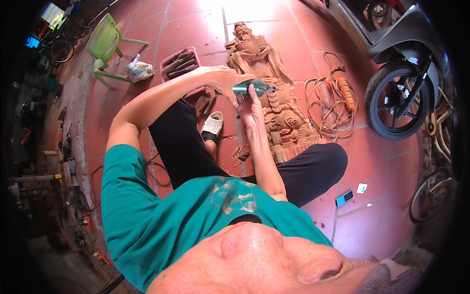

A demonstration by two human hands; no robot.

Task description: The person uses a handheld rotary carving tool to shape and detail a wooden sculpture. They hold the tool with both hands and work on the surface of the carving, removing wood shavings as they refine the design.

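Both of my hands hold a dark green rotary tool (242, 88) with a tapered nose. My left hand (219, 78) is closed about its rear end from the far side. From the near side, my right hand (250, 109) grips the body, its thumb lying along the casing. The nose points right, over the middle of a carved wooden figure (285, 120); whether the tip touches the wood I cannot tell. This reddish-brown carving lies on the floor with its bearded head at the far end and its wide base near my bent right leg.
A pink basket (199, 55) of dark tools stands beyond my left forearm, near a plastic bag (140, 68) and green chair (103, 41). To the right lie an orange power strip (346, 93) with coiled cord, and a blue phone (344, 198). A scooter wheel (399, 100) stands farther right.
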